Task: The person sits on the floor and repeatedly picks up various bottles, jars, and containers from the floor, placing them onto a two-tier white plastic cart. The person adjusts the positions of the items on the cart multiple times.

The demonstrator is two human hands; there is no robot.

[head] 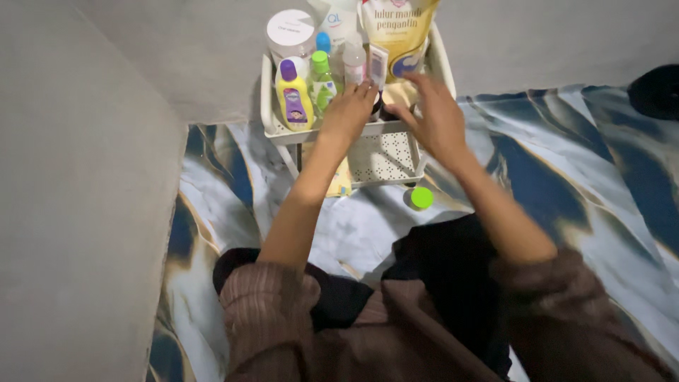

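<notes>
Both my hands reach into the top tier of a small white rack (269, 106) that stands against a grey wall. My left hand (348, 112) rests on the rack's front part, its fingertips beside a small white tube (377, 66) and a small pale bottle (353, 64). My right hand (433, 117) hovers over the rack's right side with fingers spread, in front of a large yellow pouch (397, 32). Whether either hand grips anything is hidden. A yellow bottle with a purple cap (293, 95) and a green bottle (322, 81) stand at the left.
A white round-lidded jar (290, 32) stands at the rack's back left. A bottle with a green cap (420, 198) lies on the blue and white marbled floor covering (601, 184) below the rack. A perforated lower shelf (382, 159) holds a yellow packet (342, 180). A grey wall (78, 191) runs along the left.
</notes>
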